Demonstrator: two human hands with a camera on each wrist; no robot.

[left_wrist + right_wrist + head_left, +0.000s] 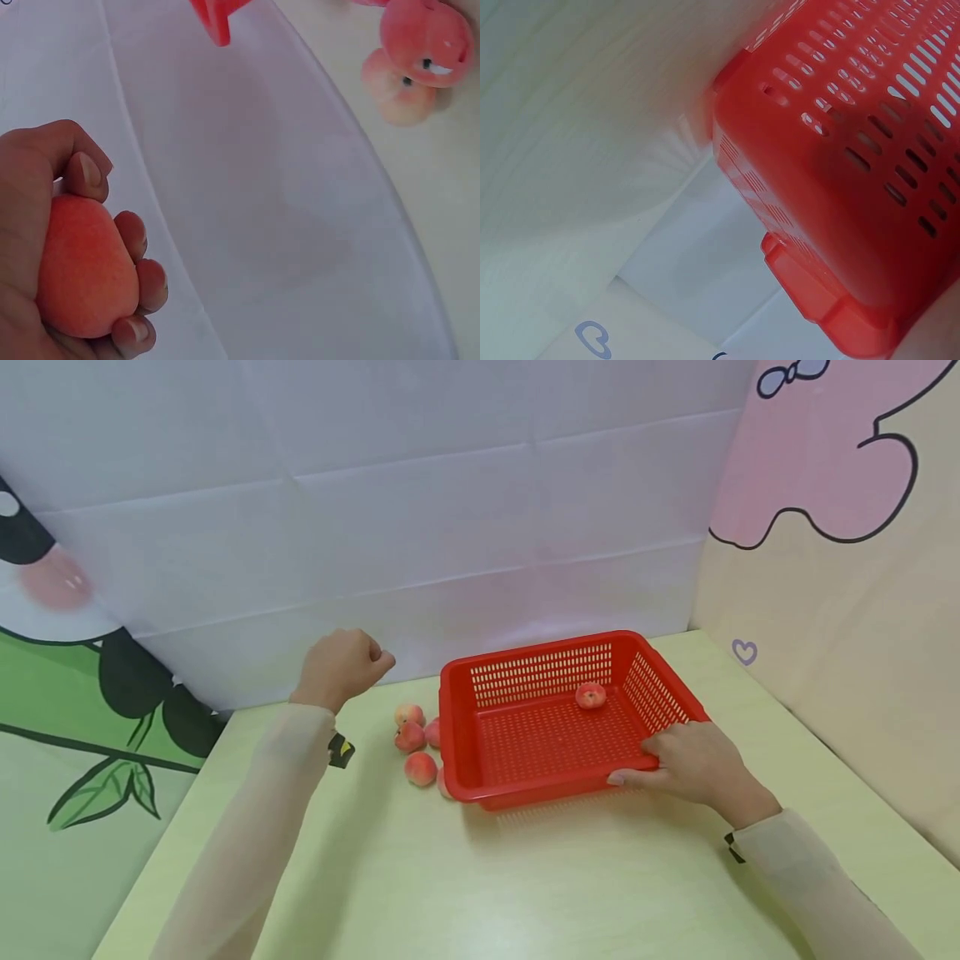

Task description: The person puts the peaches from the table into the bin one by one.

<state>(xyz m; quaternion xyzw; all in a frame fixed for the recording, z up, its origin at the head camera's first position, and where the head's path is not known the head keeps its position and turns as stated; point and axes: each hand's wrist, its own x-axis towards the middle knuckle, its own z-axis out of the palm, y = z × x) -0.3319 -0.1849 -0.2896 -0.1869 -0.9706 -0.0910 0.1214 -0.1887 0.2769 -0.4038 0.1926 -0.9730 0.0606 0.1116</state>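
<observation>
Left hand [341,667], raised at 10 o'clock of the basket [480,777], has fingers [139,234] curled around a peach [82,274]; right hand [693,764] grips the basket's 4 o'clock rim, basket on the desk [480,877].

Head view: high, looking forward and down across the table [525,877] toward the white backdrop [420,510]; takes in both arms and the whole red basket [457,727].
Left wrist view: very close behind the left hand [45,247], facing the backdrop; a corner of the basket [214,19] and loose peaches [424,37] show at top.
Right wrist view: low and very near the basket's outer wall [840,172], shared with the head view.
</observation>
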